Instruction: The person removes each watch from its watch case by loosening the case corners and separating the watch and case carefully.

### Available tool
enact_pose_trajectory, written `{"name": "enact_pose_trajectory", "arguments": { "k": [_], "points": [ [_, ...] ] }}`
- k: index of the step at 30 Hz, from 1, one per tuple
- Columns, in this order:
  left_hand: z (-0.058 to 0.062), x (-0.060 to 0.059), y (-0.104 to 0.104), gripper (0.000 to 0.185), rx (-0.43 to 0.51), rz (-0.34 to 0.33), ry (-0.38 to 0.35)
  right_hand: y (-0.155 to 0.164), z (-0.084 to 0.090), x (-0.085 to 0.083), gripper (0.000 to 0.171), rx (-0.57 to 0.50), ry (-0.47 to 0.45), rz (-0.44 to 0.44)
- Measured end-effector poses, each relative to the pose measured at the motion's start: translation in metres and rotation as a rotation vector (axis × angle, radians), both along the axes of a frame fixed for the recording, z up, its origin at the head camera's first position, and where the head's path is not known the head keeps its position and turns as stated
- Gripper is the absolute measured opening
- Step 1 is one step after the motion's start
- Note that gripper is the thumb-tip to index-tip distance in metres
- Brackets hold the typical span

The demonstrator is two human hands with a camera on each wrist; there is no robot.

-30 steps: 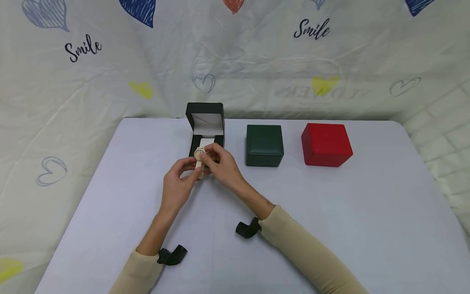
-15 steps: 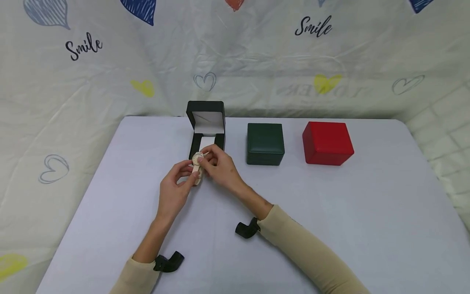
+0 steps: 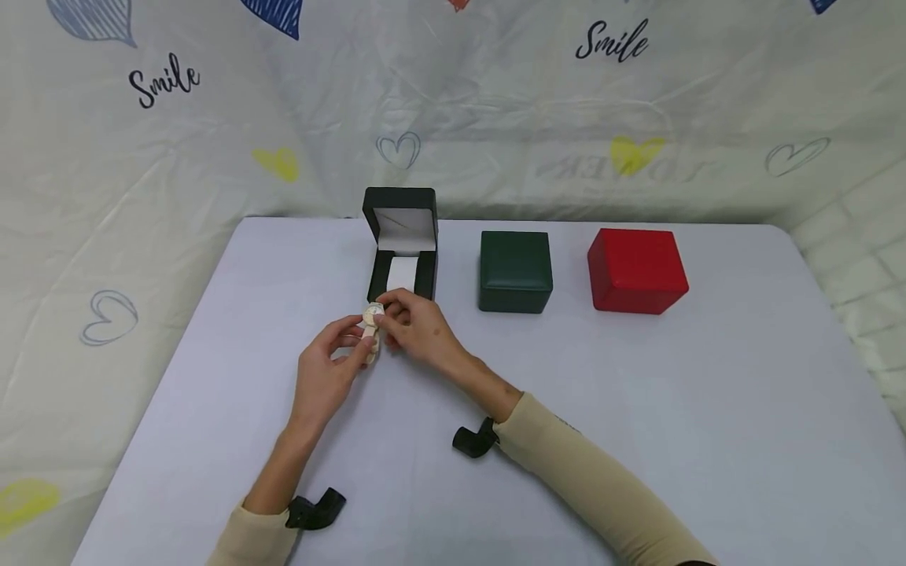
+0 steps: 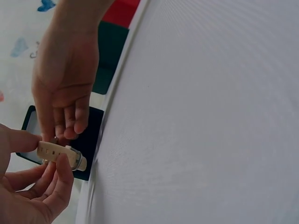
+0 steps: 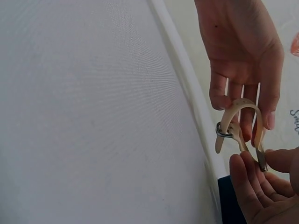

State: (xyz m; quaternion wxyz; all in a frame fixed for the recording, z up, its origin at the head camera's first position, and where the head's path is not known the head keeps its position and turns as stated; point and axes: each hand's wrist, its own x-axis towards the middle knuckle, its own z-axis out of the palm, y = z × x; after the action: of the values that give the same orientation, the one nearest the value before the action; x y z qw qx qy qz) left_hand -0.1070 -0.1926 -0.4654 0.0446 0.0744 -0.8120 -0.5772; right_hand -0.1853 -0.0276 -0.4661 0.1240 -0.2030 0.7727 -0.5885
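Left hand: the left hand [image 3: 327, 369] pinches the strap of a cream watch [image 3: 371, 326] between thumb and fingertips, held just above the counter [image 3: 637, 409]; the left wrist view shows the thumb on top of the strap and the fingers curled beneath it.
Right hand: the right hand [image 3: 418, 330] pinches the same watch at its dial end, fingers bent down over it; in the right wrist view the strap bows into an arch between the two hands, with a metal buckle [image 5: 222, 131] hanging at one end.
Watch: held between both hands, just in front of the open box, clear of the counter as far as the views show.
Open box: a dark box [image 3: 401, 259] stands open just behind the hands, lid upright with a pale lining, and a white pad [image 3: 402, 273] lies in its base.
Green box: a shut dark green box [image 3: 515, 270] sits just right of the open one.
Red box: a shut red box [image 3: 635, 270] sits further right, apart from the green one.
Counter: pale grey-lilac, bearing all three boxes in a row near its far edge.
Sleeves: beige sleeves [image 3: 587, 479] cover both forearms, with a black mount [image 3: 473, 440] at each wrist.
Backdrop: a cream cloth [image 3: 212, 141] printed with hearts and the word "Smile" hangs behind the counter.
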Motion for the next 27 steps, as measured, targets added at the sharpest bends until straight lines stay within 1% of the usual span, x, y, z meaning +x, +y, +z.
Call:
{"name": "enact_pose_trajectory", "arguments": {
  "k": [8,14,21,27],
  "points": [
    [-0.0009,0.0022,-0.0022,0.039,-0.009,0.014,-0.025,-0.0005,-0.0009,0.0013,0.034,0.034,-0.020,0.035],
    [0.0015,0.0054,-0.0055,0.037,-0.054,0.015,-0.062,-0.0032,-0.0031,0.0022,0.033,0.072,-0.015,0.061],
    [-0.0004,0.0042,-0.0073,0.035,-0.199,0.018,-0.078,-0.0034,-0.0058,0.0022,0.034,0.166,0.037,0.073],
    [-0.0018,0.0028,-0.0066,0.035,-0.252,0.014,-0.101,-0.0018,-0.0072,0.0030,0.036,0.212,0.061,0.094]
  ]
}}
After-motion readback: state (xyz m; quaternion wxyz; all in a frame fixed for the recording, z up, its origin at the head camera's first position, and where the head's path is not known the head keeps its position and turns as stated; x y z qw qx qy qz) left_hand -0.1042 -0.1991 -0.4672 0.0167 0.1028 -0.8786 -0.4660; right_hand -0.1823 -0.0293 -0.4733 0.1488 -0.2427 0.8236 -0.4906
